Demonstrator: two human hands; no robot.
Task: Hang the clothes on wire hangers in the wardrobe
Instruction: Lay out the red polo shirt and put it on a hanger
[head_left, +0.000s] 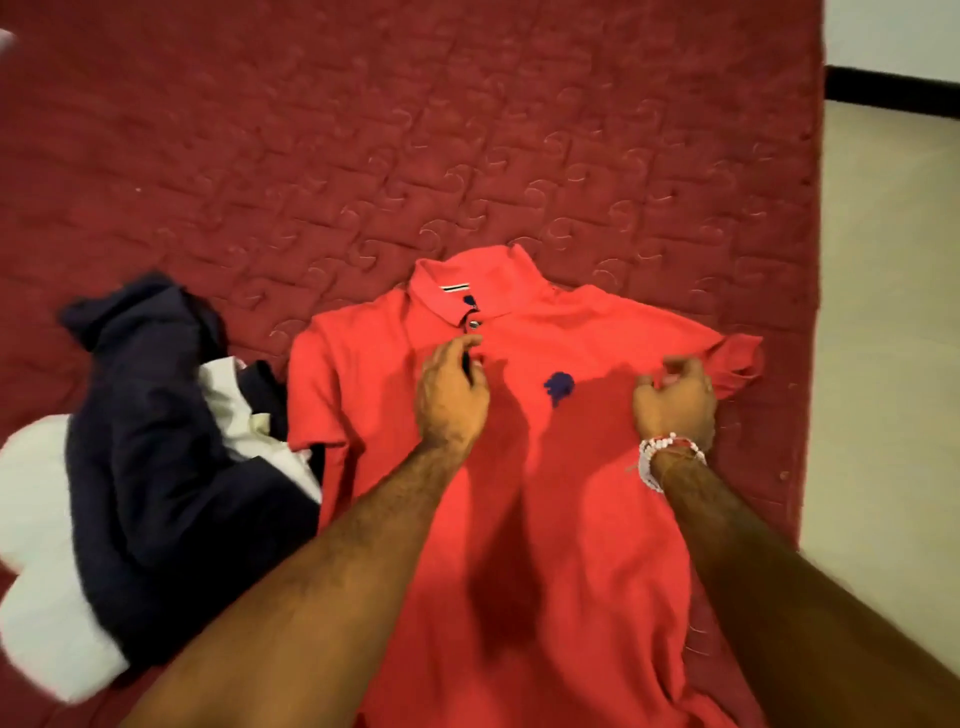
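A red polo shirt (545, 493) lies flat, front up, on the red quilted bed (415, 130), its collar pointing away from me. It has dark buttons and a small navy logo on the chest. My left hand (452, 400) sits on the placket just below the collar, fingers curled at a dark button there. My right hand (675, 397), with a beaded bracelet at the wrist, pinches the fabric near the shirt's right shoulder by the sleeve. No hanger is in view.
A heap of dark navy clothing (156, 441) with a white garment (234, 410) tucked in it lies left of the shirt. A white pillow (41, 519) sits at the far left. The bed's right edge meets a pale tiled floor (883, 312).
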